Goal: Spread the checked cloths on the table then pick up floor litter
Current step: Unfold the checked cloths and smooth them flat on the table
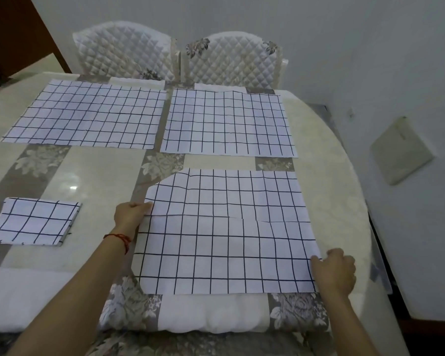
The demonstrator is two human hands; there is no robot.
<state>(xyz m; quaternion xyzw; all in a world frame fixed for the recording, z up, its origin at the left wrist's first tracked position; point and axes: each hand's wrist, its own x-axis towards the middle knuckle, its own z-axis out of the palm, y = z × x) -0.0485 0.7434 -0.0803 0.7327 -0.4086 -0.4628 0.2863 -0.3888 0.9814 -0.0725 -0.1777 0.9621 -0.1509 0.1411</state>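
**Third checked cloth going down on the table**

Both hands are on the nearest white cloth with the dark blue grid (224,232), which lies opened out on the cream table with grey floral panels (93,170). The left hand (130,214) pinches the cloth's left edge about halfway up, fingers closed on the fabric, a red thread bracelet (118,238) on that wrist. The right hand (335,271) is curled around the near right corner, gripping the edge there. Between the two grips the cloth is mostly flat, with a crease running across its middle from the left-hand pinch (the far left corner is folded under, so that edge looks cut off diagonally).

Beyond the left hand's grip, two more grid cloths are already spread flat side by side at the far side of the table: one on the left (88,116), one on the right (229,122). Out to the left of the left hand sits a fourth checked cloth, folded into a small rectangle (34,222). Two white quilted chairs (180,57) stand behind the far cloths.
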